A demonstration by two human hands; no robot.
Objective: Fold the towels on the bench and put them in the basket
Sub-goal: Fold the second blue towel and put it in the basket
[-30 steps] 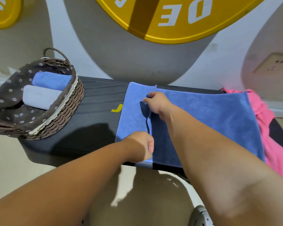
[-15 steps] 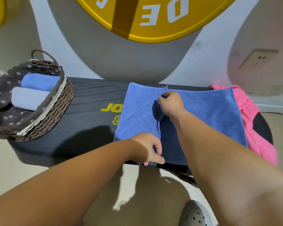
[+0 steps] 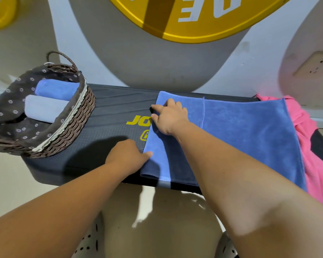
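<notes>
Room: a pale wall with a large yellow sign (image 3: 194,25) overhead; below it a dark table (image 3: 108,112) with yellow lettering runs left to right.
Basket: the woven basket (image 3: 78,112), lined with dotted cloth, sits on the table's left end. A rolled blue towel (image 3: 54,90) and a pale rolled towel (image 3: 43,108) lie side by side in it.
Left hand: the left hand (image 3: 127,155) is at the near left edge of the blue towel (image 3: 241,131). Its thumb lies on the cloth and its fingers curl under, apparently pinching the edge.
Right hand: the right hand (image 3: 171,116) is at the far left edge, fingers curled over the cloth and gripping it.
Blue towel: it lies flat on the right half of the table, well apart from the basket, with a stitched hem crossing it near the left.
Axis: its long side runs along the table, left to right; the held short edge faces the basket.
Handling: probably light, soft and limp, sagging wherever unsupported. It is best held at the two corners of one edge and kept taut while folding.
Pink towel: a crumpled pink towel (image 3: 306,131) lies at the table's right end, partly under the blue one.
</notes>
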